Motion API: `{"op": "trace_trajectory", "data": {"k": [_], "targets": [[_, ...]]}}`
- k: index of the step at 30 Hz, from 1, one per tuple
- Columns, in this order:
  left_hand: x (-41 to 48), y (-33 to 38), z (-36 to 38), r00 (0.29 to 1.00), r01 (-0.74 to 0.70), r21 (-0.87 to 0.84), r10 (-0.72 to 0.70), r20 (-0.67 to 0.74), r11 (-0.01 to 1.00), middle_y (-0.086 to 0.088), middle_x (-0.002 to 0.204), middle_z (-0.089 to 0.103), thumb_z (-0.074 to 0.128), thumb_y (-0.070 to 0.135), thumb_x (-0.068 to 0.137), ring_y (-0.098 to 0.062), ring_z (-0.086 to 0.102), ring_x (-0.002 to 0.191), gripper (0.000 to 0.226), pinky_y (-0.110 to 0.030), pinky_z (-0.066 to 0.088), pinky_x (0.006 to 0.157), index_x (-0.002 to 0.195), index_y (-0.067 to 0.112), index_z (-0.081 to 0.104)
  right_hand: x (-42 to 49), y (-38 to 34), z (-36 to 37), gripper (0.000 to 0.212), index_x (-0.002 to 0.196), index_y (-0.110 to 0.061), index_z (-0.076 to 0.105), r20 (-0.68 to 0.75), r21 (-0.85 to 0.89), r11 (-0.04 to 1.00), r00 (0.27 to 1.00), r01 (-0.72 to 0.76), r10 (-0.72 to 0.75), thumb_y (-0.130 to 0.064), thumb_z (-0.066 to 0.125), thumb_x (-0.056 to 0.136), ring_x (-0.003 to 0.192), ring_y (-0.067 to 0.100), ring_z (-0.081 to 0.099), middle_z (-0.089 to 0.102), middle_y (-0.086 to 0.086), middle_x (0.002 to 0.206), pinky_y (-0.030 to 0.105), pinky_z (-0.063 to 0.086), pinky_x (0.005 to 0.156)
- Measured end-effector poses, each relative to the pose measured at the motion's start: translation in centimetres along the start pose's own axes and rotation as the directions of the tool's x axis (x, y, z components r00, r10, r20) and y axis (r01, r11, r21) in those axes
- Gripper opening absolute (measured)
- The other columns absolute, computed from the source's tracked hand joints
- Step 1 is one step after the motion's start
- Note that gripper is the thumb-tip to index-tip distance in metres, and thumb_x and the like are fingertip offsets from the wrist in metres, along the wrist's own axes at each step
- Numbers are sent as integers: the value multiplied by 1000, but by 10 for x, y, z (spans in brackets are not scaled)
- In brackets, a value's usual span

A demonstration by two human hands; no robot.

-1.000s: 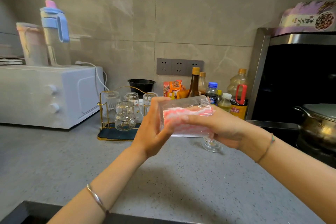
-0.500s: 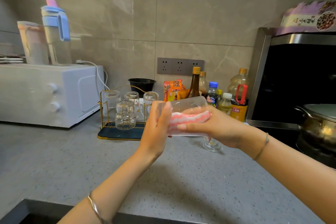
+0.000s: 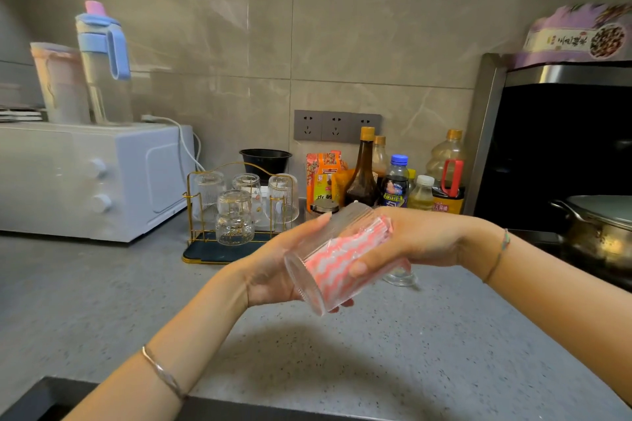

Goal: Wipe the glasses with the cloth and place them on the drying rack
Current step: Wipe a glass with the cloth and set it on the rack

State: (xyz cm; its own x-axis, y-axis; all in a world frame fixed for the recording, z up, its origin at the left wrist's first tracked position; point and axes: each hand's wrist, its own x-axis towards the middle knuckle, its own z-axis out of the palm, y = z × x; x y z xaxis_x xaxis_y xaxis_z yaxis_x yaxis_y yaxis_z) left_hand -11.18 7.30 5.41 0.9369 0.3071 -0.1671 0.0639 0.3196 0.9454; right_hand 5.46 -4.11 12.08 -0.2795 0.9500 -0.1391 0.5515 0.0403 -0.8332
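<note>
Your left hand (image 3: 270,270) cups the tilted glass (image 3: 302,284); your right hand (image 3: 427,241) pinches the cloth (image 3: 372,229) stuffed inside. Rotate the glass, pressing the cloth to its base.

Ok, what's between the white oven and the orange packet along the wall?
The gold drying rack, holding upturned glasses, with a black bowl behind it; the head view shows it.

glass (image 3: 328,260) now tilted base-down-left, left hand (image 3: 273,270) cupping underneath, cloth (image 3: 342,260) pushed deeper
</note>
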Motion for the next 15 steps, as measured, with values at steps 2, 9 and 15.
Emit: {"op": "trace_trajectory", "data": {"k": [2,9,15], "targets": [[1,1,-1,1000,-13,11,14,-25,1000,-14,109,72,92,54,37,-30,71,90,103,-43,59,72,126,17,58,0,2,-4,35,111,-21,59,58,68,997,998,-36,32,4,57,87,99,7,69,74,-10,101,21,54,85],[-1,10,-1,995,-68,65,73,-71,996,-15,111,71,81,60,56,-37,70,92,83,-44,59,71,127,24,58,3,23,-33,52,113,-9,68,-70,262,965,997,-3,22,-35,78,69,106,23,65,67,15,119,36,54,92],[-2,13,-1,975,-120,10,120,-190,993,-14,108,73,62,51,69,-34,69,92,57,-45,59,73,119,22,63,5,29,-36,40,120,-13,65,-396,386,909,918,154,12,-31,60,84,101,21,70,73,8,110,30,58,81]]}}
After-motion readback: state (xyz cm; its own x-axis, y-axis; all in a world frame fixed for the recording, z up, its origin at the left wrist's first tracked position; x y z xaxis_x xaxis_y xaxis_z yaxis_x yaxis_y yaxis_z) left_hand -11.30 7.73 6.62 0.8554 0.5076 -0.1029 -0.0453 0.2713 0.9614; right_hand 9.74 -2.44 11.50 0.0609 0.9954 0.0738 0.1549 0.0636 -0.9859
